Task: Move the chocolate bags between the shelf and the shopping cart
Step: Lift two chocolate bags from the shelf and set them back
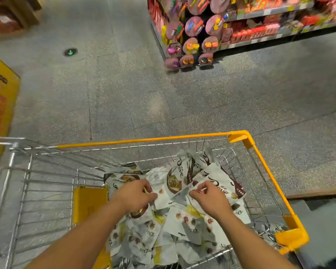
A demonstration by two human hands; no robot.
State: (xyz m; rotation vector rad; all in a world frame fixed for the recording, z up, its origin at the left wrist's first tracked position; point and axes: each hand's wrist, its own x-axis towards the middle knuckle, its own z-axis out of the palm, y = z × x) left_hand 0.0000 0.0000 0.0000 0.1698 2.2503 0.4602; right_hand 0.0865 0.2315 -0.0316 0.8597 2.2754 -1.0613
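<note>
The person's two forearms are bare from the lower edge of the frame up to the wrists, with no sleeves covering them. The left hand [134, 195] and the right hand [209, 199] are bare too, ungloved, with short, plain fingernails on the fingers that show.

A wire-mesh metal shopping cart with yellow plastic rim trim [264, 162] stands on a grey speckled stone floor [124, 98]. A loose heap of white-and-brown chocolate bags [175, 226] fills the cart's right side. Farther off, a store shelf of red and pink packaged goods [270, 26] rises from the floor.
</note>
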